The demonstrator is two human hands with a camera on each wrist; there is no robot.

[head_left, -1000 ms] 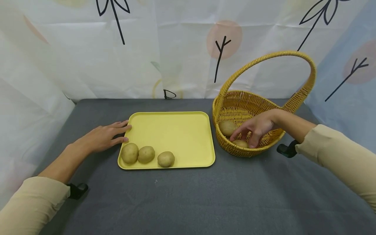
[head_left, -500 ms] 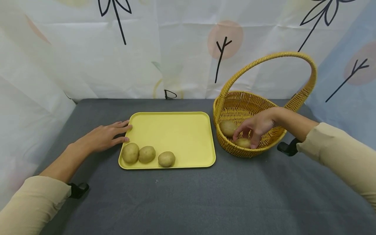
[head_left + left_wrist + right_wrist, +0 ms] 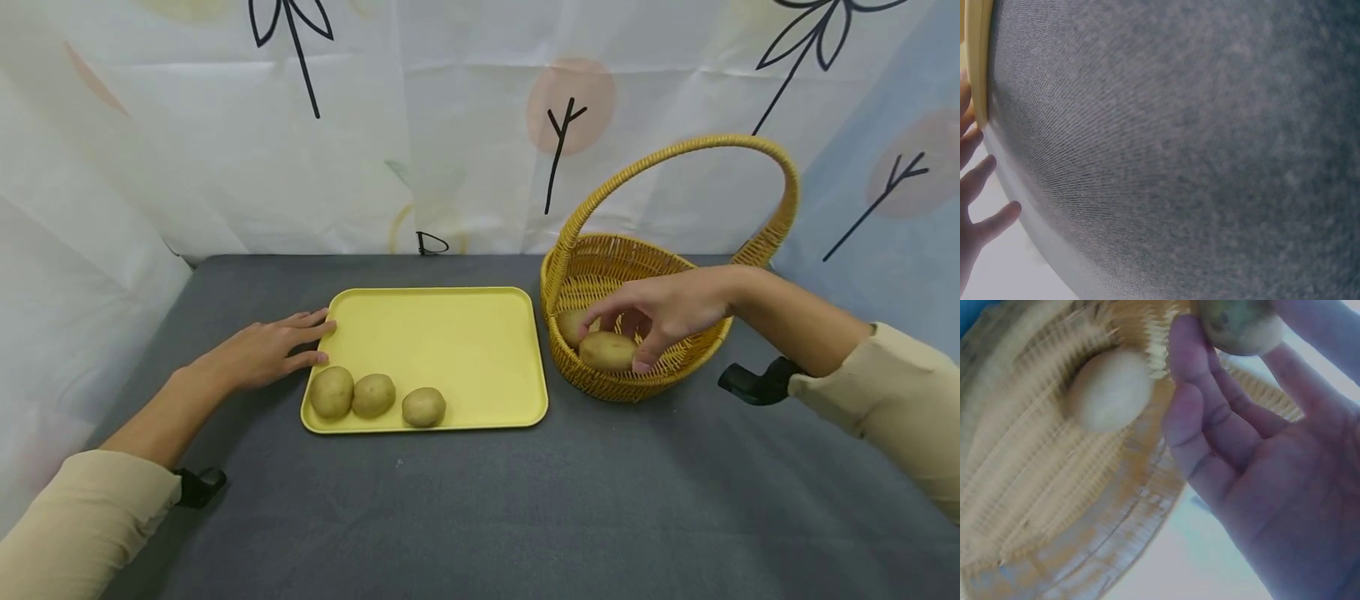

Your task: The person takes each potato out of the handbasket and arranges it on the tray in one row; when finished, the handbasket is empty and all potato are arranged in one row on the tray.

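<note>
My right hand (image 3: 667, 312) pinches a potato (image 3: 607, 352) between thumb and fingertips, over the near side of the wicker basket (image 3: 600, 388). The right wrist view shows this held potato (image 3: 1241, 328) at the top, and a second potato (image 3: 1111, 390) lying in the basket. In the head view that other potato (image 3: 570, 327) is partly hidden behind the held one. My left hand (image 3: 266, 354) rests with straight, spread fingers at the left rim of the yellow tray (image 3: 472, 358). Along the tray's front edge lie a large potato (image 3: 332, 392), a smaller one (image 3: 374, 395) and another (image 3: 423, 407).
A grey cloth (image 3: 480, 508) covers the table. The basket's tall arched handle (image 3: 675, 150) rises above my right hand. A white printed curtain (image 3: 465, 125) hangs behind the table, continuing along the left side.
My right hand has gripped the nearer potato and raised it from the basket floor, the forearm shifting right. The left hand and the potatoes on the tray stay put.
</note>
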